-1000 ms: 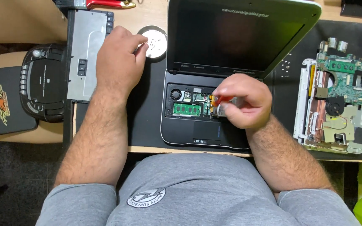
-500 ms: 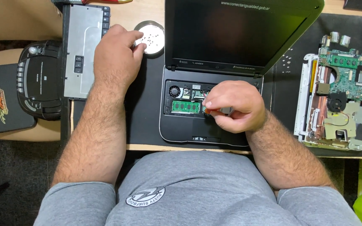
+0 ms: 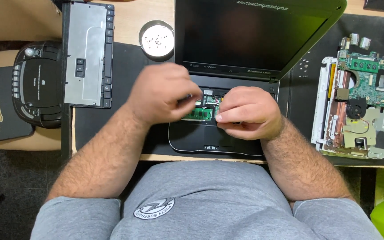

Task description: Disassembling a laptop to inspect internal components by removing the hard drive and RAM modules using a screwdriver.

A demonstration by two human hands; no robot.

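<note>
A black laptop [image 3: 214,142] lies open before me with its keyboard taken off, and a green memory module [image 3: 197,114] shows in the bared base. My left hand [image 3: 163,93] hovers over the left of that base, fingertips pinched on a small dark screw, blurred by motion. My right hand [image 3: 245,111] rests curled on the base just right of the module. It is closed around a small screwdriver that its fingers almost wholly hide. The two hands nearly touch above the module.
A round metal dish [image 3: 156,39] with several small screws stands left of the screen. The removed keyboard [image 3: 87,53] lies face down further left, beside a black disc player [image 3: 36,84]. A second, stripped laptop with a bare green board [image 3: 361,102] sits at the right.
My left hand has left the metal dish and come down and right to the laptop base, fingers pinched. My right hand has stayed over the base, shifting slightly.
</note>
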